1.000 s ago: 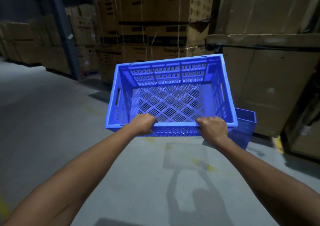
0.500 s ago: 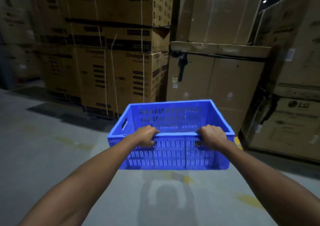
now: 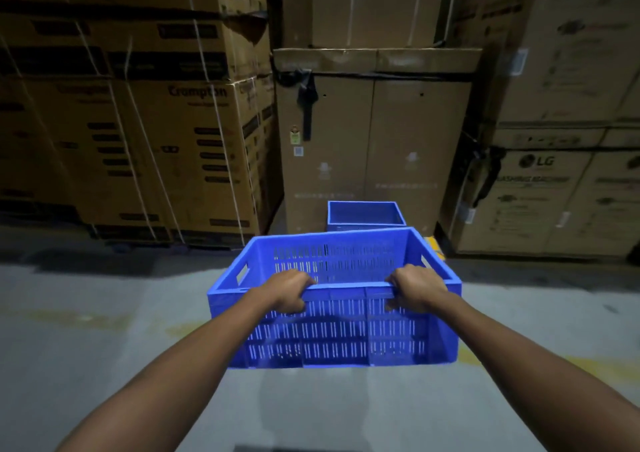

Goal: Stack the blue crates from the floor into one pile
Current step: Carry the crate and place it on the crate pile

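Blue slotted crate (image 3: 341, 316), lower than a second ago, held level off the floor by left hand (image 3: 290, 291) and right hand (image 3: 414, 289) clamping its near rim; second blue crate (image 3: 365, 214), newly visible at twelve o'clock, looks the likely stacking target.

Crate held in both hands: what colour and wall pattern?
Blue crate, walls perforated with rows of vertical slots; head view.
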### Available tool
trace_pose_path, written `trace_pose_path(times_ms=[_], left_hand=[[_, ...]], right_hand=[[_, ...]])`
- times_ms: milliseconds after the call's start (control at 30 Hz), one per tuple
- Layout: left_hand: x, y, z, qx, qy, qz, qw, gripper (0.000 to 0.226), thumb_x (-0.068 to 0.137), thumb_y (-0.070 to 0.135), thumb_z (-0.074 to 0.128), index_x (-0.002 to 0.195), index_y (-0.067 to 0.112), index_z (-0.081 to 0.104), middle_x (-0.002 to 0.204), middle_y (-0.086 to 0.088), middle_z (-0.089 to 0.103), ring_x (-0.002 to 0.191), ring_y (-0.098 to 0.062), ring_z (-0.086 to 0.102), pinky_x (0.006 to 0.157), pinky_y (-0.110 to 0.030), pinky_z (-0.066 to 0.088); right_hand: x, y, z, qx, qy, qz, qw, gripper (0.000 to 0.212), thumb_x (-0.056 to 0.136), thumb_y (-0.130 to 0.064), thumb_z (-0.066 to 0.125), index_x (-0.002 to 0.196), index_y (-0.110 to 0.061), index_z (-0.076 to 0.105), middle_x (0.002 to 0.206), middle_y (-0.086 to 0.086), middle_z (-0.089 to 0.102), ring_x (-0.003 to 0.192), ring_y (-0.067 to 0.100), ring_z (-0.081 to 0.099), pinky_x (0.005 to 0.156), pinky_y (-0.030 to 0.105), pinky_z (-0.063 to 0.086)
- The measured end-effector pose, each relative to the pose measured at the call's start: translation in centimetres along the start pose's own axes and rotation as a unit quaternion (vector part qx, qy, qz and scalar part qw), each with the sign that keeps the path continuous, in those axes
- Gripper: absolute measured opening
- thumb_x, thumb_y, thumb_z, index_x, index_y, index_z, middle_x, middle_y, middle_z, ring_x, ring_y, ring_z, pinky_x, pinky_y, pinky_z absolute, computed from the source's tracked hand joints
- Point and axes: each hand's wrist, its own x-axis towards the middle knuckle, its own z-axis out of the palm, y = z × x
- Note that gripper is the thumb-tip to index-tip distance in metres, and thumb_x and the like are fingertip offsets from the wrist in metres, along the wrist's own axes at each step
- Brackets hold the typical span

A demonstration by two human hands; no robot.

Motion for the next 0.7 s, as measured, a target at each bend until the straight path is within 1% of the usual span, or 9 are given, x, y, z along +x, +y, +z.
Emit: trace_pose_path(times_ms=[67, 133, 233, 267, 333, 400, 533, 633, 700], left_hand=[[2.8, 0.1, -0.5, 0.017, 0.018, 0.004, 1.000, 0.033, 0.076, 0.022, 0.066, 0.108, 0.019, 0.063, 0.110, -0.011, 0.065, 0.106, -0.031, 0.059, 0.082, -0.041, 0.051], [6.0, 0.1, -1.0, 0.029, 0.032, 0.005, 0.999, 0.040, 0.078, 0.025, 0.067, 0.117, 0.021, 0.061, 0.115, -0.010, 0.064, 0.110, -0.031, 0.058, 0.085, -0.040, 0.050], [11.7, 0.9, -1.3, 0.040, 0.034, 0.001, 0.999, 0.043, 0.076, 0.040, 0.073, 0.114, 0.023, 0.061, 0.116, -0.008, 0.066, 0.111, -0.029, 0.058, 0.084, -0.038, 0.049], [13.7, 1.4, -1.4, 0.049, 0.027, -0.001, 0.998, 0.042, 0.075, 0.041, 0.073, 0.111, 0.022, 0.061, 0.115, -0.007, 0.067, 0.111, -0.029, 0.059, 0.083, -0.037, 0.049], [17.6, 2.3, -1.9, 0.068, 0.019, -0.003, 0.997, 0.032, 0.080, 0.037, 0.068, 0.104, 0.018, 0.062, 0.111, -0.011, 0.067, 0.108, -0.032, 0.060, 0.081, -0.037, 0.049], [21.1, 2.6, -2.8, 0.071, 0.028, -0.019, 0.997, 0.025, 0.081, 0.033, 0.065, 0.099, 0.015, 0.063, 0.108, -0.013, 0.067, 0.105, -0.033, 0.061, 0.079, -0.037, 0.049], [26.8, 2.9, -4.7, 0.039, 0.042, -0.049, 0.997, 0.021, 0.076, 0.026, 0.066, 0.095, 0.018, 0.063, 0.104, -0.011, 0.066, 0.102, -0.032, 0.062, 0.076, -0.037, 0.050], [30.0, 3.2, -4.9, 0.023, 0.011, -0.049, 0.998, 0.021, 0.075, 0.021, 0.066, 0.096, 0.018, 0.064, 0.105, -0.012, 0.067, 0.102, -0.032, 0.062, 0.076, -0.035, 0.049], [31.9, 2.8, -4.8, 0.009, -0.025, -0.049, 0.998, 0.019, 0.074, 0.017, 0.069, 0.093, 0.014, 0.066, 0.101, -0.015, 0.069, 0.099, -0.032, 0.064, 0.074, -0.037, 0.050]], right_hand=[[2.1, 2.0, 0.2, -0.011, 0.031, 0.000, 0.999, 0.040, 0.072, -0.055, 0.074, 0.095, -0.023, 0.065, 0.093, 0.000, 0.069, 0.093, 0.026, 0.065, 0.066, 0.034, 0.044], [4.6, 4.1, 0.4, -0.028, 0.068, -0.008, 0.997, 0.037, 0.076, -0.056, 0.069, 0.094, -0.024, 0.062, 0.095, -0.001, 0.069, 0.094, 0.027, 0.065, 0.066, 0.033, 0.039], [8.4, 7.6, 1.0, -0.053, 0.105, -0.025, 0.993, 0.036, 0.079, -0.056, 0.065, 0.093, -0.024, 0.057, 0.094, 0.000, 0.068, 0.093, 0.027, 0.065, 0.064, 0.033, 0.038], [9.8, 8.9, 1.3, -0.057, 0.117, -0.029, 0.991, 0.036, 0.079, -0.056, 0.065, 0.092, -0.024, 0.055, 0.093, 0.000, 0.069, 0.092, 0.028, 0.066, 0.063, 0.033, 0.037], [12.4, 11.7, 1.6, -0.062, 0.133, -0.037, 0.988, 0.035, 0.080, -0.054, 0.064, 0.092, -0.023, 0.054, 0.094, 0.000, 0.069, 0.092, 0.027, 0.066, 0.062, 0.032, 0.036], [15.0, 14.2, 1.0, -0.053, 0.134, -0.043, 0.989, 0.032, 0.082, -0.052, 0.064, 0.093, -0.023, 0.056, 0.095, 0.001, 0.069, 0.093, 0.027, 0.066, 0.062, 0.032, 0.037], [20.1, 18.9, 0.2, -0.026, 0.117, -0.049, 0.992, 0.031, 0.081, -0.050, 0.065, 0.095, -0.024, 0.058, 0.096, 0.000, 0.068, 0.095, 0.026, 0.065, 0.067, 0.033, 0.042], [23.0, 21.4, 1.1, -0.007, 0.082, -0.054, 0.995, 0.037, 0.080, -0.056, 0.064, 0.099, -0.025, 0.058, 0.098, 0.001, 0.067, 0.098, 0.027, 0.064, 0.071, 0.034, 0.042], [24.7, 22.4, 2.2, 0.014, 0.051, -0.054, 0.997, 0.037, 0.080, -0.055, 0.065, 0.094, -0.021, 0.057, 0.093, 0.003, 0.064, 0.098, 0.030, 0.063, 0.069, 0.035, 0.040]])
